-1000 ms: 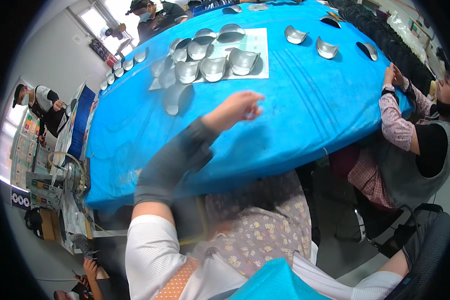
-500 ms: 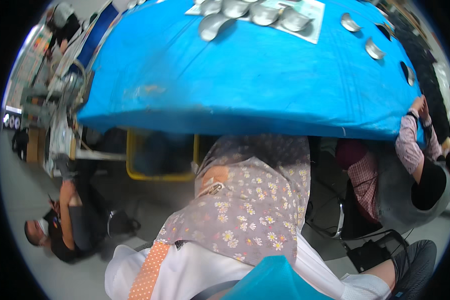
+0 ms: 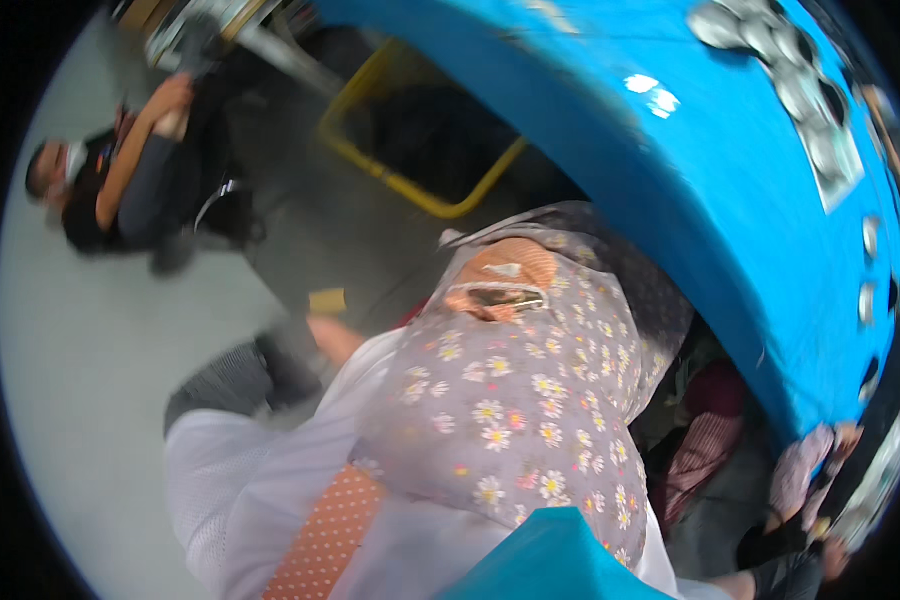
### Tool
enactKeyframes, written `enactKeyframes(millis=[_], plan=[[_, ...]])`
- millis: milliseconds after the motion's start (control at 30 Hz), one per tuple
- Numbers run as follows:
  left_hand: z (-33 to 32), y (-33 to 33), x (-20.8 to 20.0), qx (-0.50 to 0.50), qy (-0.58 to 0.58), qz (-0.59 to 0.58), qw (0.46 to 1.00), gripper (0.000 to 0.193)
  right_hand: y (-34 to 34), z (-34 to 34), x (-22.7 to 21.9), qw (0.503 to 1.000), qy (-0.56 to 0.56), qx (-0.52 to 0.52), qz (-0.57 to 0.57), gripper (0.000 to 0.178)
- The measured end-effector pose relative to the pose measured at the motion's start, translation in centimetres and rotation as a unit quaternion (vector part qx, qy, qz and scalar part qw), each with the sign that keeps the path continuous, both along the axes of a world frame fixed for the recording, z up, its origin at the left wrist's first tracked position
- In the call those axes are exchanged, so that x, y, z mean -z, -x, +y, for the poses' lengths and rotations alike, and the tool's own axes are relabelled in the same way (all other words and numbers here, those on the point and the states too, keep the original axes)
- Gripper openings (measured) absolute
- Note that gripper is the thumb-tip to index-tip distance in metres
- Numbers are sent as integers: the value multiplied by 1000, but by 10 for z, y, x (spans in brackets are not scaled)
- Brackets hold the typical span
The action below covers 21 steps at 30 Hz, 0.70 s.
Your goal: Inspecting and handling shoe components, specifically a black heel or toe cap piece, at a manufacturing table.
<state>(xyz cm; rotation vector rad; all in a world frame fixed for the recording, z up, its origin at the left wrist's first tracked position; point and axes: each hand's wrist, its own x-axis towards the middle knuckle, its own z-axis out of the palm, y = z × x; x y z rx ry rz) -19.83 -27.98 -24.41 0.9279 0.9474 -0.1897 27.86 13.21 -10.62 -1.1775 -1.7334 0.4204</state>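
My left arm reaches out to the left in a dark striped oversleeve (image 3: 220,385). It ends in a dark blur (image 3: 292,368) where my left hand is, and its fingers are not legible. Close by are a patch of bare skin (image 3: 337,340) and a small yellow piece (image 3: 327,300); I cannot tell whether anything holds that piece. My right hand (image 3: 833,558) shows small and blurred at the lower right rim, past its dark sleeve, with its fingers unclear. On the blue-covered table (image 3: 660,210), several curved metal shells (image 3: 795,90) lie apart from both hands.
A yellow-rimmed bin (image 3: 370,165) stands under the table at the left. A seated person in black (image 3: 120,190) is at the far left. Beside the table's right end sits a co-worker with a pink sleeve (image 3: 802,465). My floral apron (image 3: 510,390) fills the middle.
The view has swung left, so the table now slants across the upper right. My left arm has come into view, and the metal shells have shifted to the right rim.
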Motion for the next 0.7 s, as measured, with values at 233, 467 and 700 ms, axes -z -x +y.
enactKeyframes(millis=[233,467,700], plan=[[61,67,-88,-224,-126,190,947,44,-10,13,4,998,20,-42,-35,29],[-12,32,-76,-67,63,273,957,86,-17,26,5,996,34,-52,-57,29],[-43,-23,-38,-139,203,47,968,82,-25,38,0,996,30,-54,-62,29]])
